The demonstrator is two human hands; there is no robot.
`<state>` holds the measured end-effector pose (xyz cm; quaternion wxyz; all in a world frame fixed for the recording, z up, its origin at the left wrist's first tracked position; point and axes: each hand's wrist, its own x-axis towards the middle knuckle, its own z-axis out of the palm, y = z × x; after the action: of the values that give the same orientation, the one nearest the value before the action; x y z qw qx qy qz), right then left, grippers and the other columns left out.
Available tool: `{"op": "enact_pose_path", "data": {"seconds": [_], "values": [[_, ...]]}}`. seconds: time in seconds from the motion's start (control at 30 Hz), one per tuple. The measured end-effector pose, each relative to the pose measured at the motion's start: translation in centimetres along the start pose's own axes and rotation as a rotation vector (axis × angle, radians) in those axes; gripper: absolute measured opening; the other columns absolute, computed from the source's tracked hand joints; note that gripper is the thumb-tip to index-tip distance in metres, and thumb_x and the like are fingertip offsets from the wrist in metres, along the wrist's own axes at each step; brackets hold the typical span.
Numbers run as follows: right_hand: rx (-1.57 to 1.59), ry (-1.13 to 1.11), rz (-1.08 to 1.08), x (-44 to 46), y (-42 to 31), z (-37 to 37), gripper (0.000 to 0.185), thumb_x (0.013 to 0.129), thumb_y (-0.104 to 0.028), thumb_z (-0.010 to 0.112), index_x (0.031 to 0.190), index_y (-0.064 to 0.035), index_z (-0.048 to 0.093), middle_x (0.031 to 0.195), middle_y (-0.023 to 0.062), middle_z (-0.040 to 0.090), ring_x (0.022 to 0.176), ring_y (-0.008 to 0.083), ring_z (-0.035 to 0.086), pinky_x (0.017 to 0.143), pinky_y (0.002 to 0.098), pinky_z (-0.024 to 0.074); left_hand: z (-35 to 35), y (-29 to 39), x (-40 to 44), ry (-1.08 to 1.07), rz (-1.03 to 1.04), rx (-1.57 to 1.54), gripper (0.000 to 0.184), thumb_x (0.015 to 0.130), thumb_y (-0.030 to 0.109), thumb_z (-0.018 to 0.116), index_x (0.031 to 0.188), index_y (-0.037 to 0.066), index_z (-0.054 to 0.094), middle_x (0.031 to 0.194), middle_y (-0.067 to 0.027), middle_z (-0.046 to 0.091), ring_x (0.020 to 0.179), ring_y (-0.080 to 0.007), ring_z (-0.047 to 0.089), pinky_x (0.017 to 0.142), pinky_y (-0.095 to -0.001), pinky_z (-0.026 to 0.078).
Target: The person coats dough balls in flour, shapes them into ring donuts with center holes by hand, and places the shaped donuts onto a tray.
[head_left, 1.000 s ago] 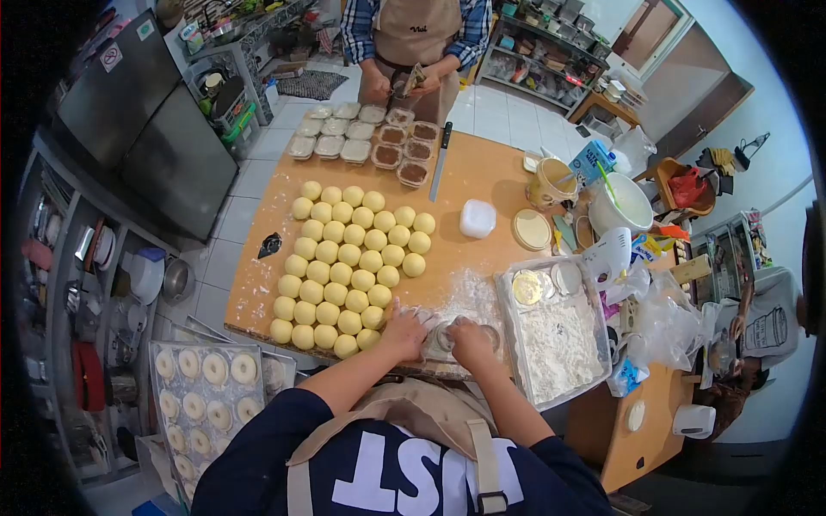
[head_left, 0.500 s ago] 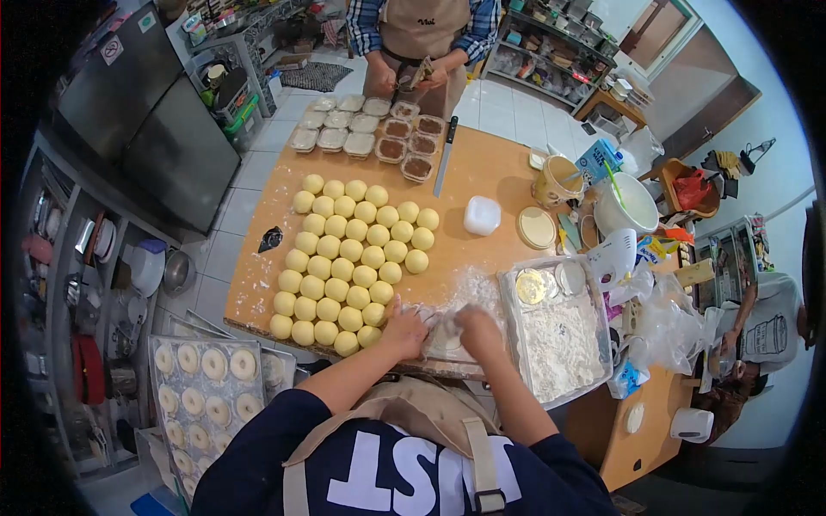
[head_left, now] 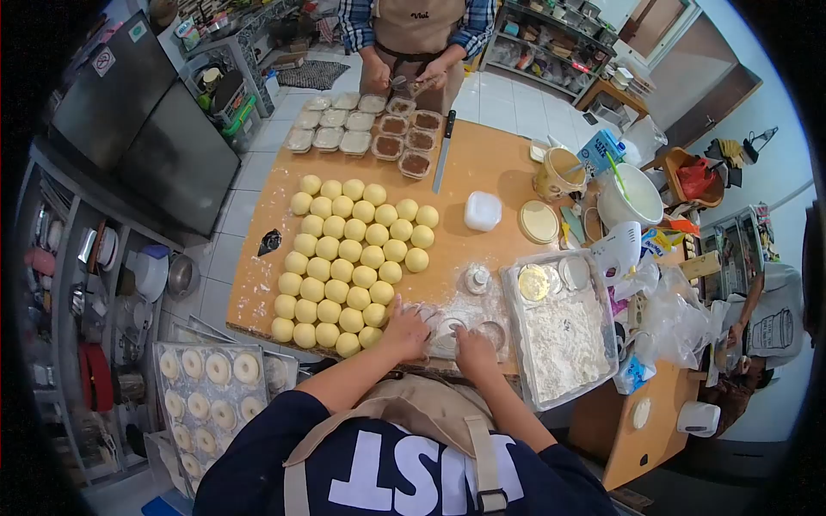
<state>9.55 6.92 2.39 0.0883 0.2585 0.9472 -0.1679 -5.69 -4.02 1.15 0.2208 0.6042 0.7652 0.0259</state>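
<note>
My left hand point(head_left: 409, 332) lies on the floury front edge of the table, fingers spread, beside the rows of pale yellow dough balls point(head_left: 350, 250). Just right of it, my right hand point(head_left: 476, 351) is partly closed, its fingertips at the edge of a round, flour-covered shape point(head_left: 450, 329). What those fingers hold, if anything, is too small to make out. A second round outline point(head_left: 492, 334) shows right of that hand. Behind them stands a small floury round piece point(head_left: 477, 278), perhaps a cutter. The flour tray point(head_left: 508, 301) is to the right, holding loose flour and flat discs.
A tray of ring-shaped dough point(head_left: 258, 357) stands low at left. Across the table, another person point(head_left: 417, 34) works by filled plastic tubs point(head_left: 344, 120). A knife point(head_left: 445, 155), white tub point(head_left: 483, 211), bucket point(head_left: 559, 176), bowl point(head_left: 629, 206) and mixer point(head_left: 616, 252) lie around.
My right hand has drawn back slightly toward me, and two round outlines and the small floury piece now show on the table. My left hand stays nearly in place.
</note>
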Motion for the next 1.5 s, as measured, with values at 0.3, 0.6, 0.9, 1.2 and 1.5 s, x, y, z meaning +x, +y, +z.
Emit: {"op": "enact_pose_path", "data": {"seconds": [0.3, 0.6, 0.9, 1.2, 1.5], "values": [[-0.019, 0.003, -0.056, 0.0, -0.5, -0.5, 0.030, 0.081, -0.009, 0.050, 0.111, -0.0060, 0.053, 0.086, 0.0196, 0.064, 0.083, 0.0366, 0.062, 0.072, 0.0480, 0.0481, 0.2, -0.1, 0.0, 0.034, 0.020, -0.022, 0.098, 0.057, 0.040, 0.083, 0.140, 0.016, 0.036, 0.142, -0.0050, 0.039, 0.133, -0.0290, 0.034, 0.108, -0.0634, 0.014], [-0.064, -0.114, -0.009, 1.1, -0.1, -0.2, 0.030, 0.086, -0.012, 0.046, 0.114, -0.0044, 0.052, 0.084, 0.0214, 0.065, 0.084, 0.0383, 0.062, 0.074, 0.0494, 0.0472, 1.5, 0.4, 1.1, -0.003, 0.016, 0.029, 0.090, 0.064, 0.030, 0.078, 0.140, 0.013, 0.034, 0.142, -0.0138, 0.038, 0.134, -0.0331, 0.032, 0.110, -0.0599, 0.015], [0.770, 0.877, 0.172, -0.8, 6.0, -10.2, 0.015, 0.088, -0.001, 0.051, 0.102, 0.0013, 0.056, 0.094, 0.0085, 0.063, 0.084, 0.0163, 0.059, 0.076, 0.0282, 0.0464, -1.8, 1.2, -0.9, 0.045, 0.021, -0.089, 0.089, 0.060, 0.034, 0.079, 0.134, 0.006, 0.038, 0.134, -0.0229, 0.041, 0.133, -0.0383, 0.029, 0.109, -0.0559, 0.020], [0.415, 0.146, 0.185, 0.9, 2.1, -2.1, 0.037, 0.073, 0.005, 0.049, 0.107, -0.0001, 0.062, 0.100, 0.0222, 0.065, 0.097, 0.0376, 0.061, 0.087, 0.0430, 0.0469, -10.9, -2.7, -6.6, 0.282, -0.330, -0.257, 0.100, 0.054, 0.038, 0.082, 0.133, 0.001, 0.034, 0.138, -0.0216, 0.034, 0.130, -0.0361, 0.029, 0.109, -0.0436, 0.022], [0.127, -0.050, -0.082, 4.7, 2.3, 2.3, 0.027, 0.070, 0.003, 0.054, 0.097, 0.0020, 0.058, 0.102, 0.0261, 0.059, 0.098, 0.0406, 0.057, 0.086, 0.0444, 0.0460, -9.4, -4.0, -8.9, 0.277, -0.434, -0.269, 0.106, 0.053, 0.037, 0.084, 0.136, 0.000, 0.029, 0.140, -0.0226, 0.031, 0.132, -0.0382, 0.024, 0.111, -0.0433, 0.020]]}}
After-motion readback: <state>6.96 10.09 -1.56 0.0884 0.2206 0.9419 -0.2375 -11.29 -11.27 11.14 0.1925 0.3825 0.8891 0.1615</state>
